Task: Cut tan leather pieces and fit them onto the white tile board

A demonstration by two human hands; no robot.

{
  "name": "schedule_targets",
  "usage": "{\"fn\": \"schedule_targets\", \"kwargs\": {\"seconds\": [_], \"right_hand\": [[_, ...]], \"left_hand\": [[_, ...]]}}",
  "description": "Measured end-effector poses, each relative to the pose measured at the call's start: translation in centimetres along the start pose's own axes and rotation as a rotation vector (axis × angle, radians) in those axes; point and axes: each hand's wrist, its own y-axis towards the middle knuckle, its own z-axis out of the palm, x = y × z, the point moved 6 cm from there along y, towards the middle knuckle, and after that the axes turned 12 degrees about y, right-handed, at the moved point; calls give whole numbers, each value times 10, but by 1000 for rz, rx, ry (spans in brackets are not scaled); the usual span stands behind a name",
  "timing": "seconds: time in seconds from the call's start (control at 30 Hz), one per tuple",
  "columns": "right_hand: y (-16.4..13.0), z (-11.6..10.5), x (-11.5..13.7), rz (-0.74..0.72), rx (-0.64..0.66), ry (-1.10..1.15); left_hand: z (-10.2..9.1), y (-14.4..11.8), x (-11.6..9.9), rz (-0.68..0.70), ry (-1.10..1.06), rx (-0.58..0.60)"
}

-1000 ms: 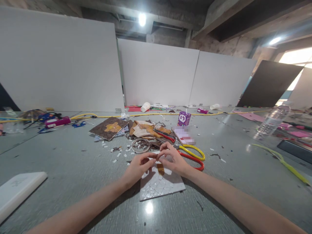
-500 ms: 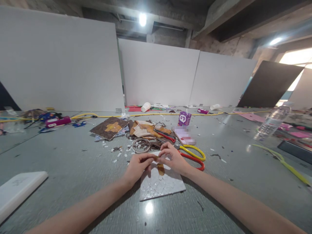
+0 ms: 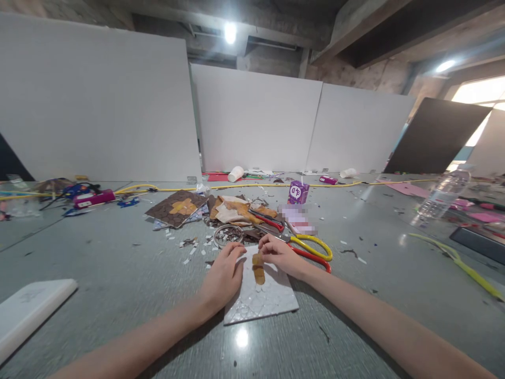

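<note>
A white board with a pattern of pale scale-like pieces lies flat on the table in front of me. Two small brown pieces sit one above the other on its upper middle: a lower brown piece and an upper brown piece. My right hand has its fingertips closed at the right edge of the upper one. On the board's left edge rests my left hand, fingers loosely stretched forward with nothing visible in them. Scissors with yellow and red handles lie just beyond my right hand.
Behind the board are a roll of tape, brown and tan scraps, and a brown patterned board. A purple drink carton stands further back. A clear bottle is at right, a white block at left.
My left hand has let go at the fingertips and drawn left onto the board's edge. The upper brown piece now shows on the board, above the lower one. The board has shifted slightly left.
</note>
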Motion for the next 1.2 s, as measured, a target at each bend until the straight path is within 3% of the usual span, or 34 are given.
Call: {"fn": "schedule_targets", "kwargs": {"seconds": [0.17, 0.5, 1.2], "right_hand": [[-1, 2, 5, -34, 28, -138], [-3, 3, 2, -142, -8, -293], [-1, 3, -1, -160, -9, -305]], "left_hand": [[11, -3, 1, 16, 129, 97], [11, -5, -6, 94, 171, 101], [14, -11, -12, 171, 228, 119]]}}
